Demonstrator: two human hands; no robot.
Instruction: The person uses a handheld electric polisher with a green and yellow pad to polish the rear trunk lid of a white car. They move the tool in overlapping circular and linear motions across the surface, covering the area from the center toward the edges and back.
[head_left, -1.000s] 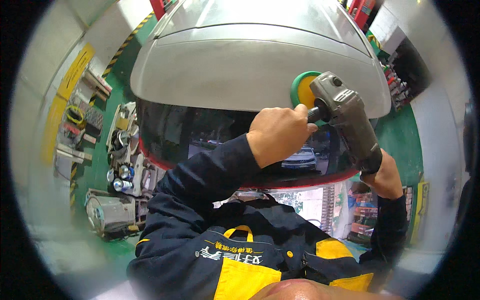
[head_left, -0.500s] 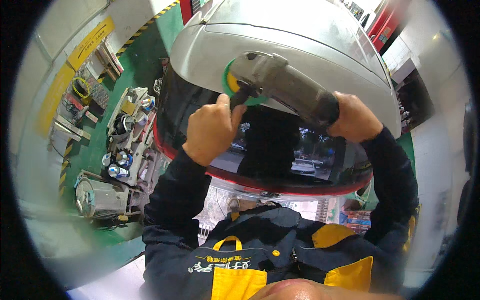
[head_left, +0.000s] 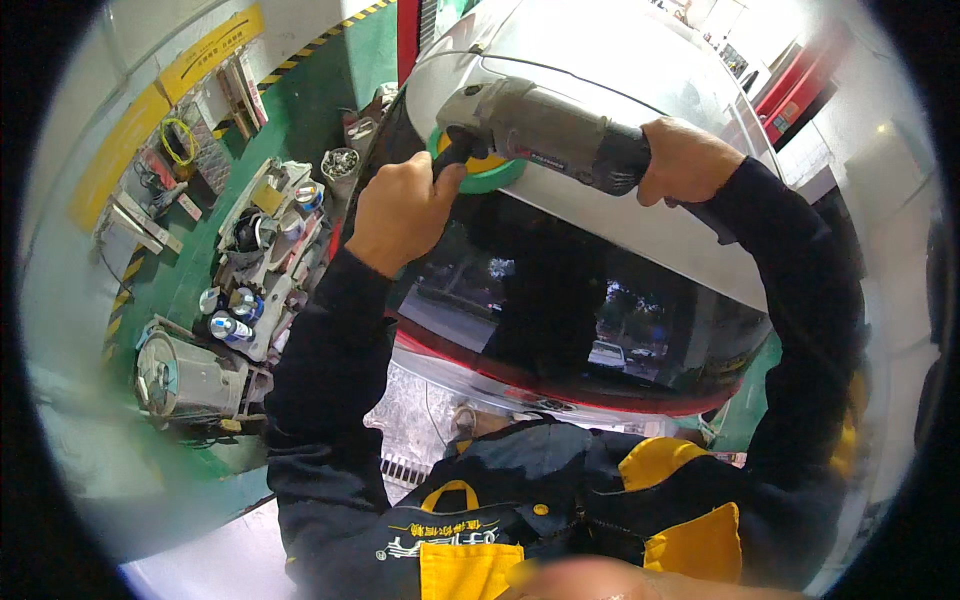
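Note:
Both my hands hold a grey-and-black power polisher over the back of a silver car. My left hand is wrapped round its black side handle, at the left. My right hand grips the dark rear end of the body. Under the polisher's head is a round green pad with a yellow backing. It lies at the left end of the roof, just above the dark rear window; whether the pad presses on the paint I cannot tell.
To the left, a cluttered low stand carries several cans and spray bottles. A grey drum-shaped machine stands nearer on the green floor. Beside the car's far left side is a bucket of scraps. Red equipment stands at the far right.
The polisher and both hands have moved up and left over the roof. The tool's body now lies more level. My view of the car has shifted too.

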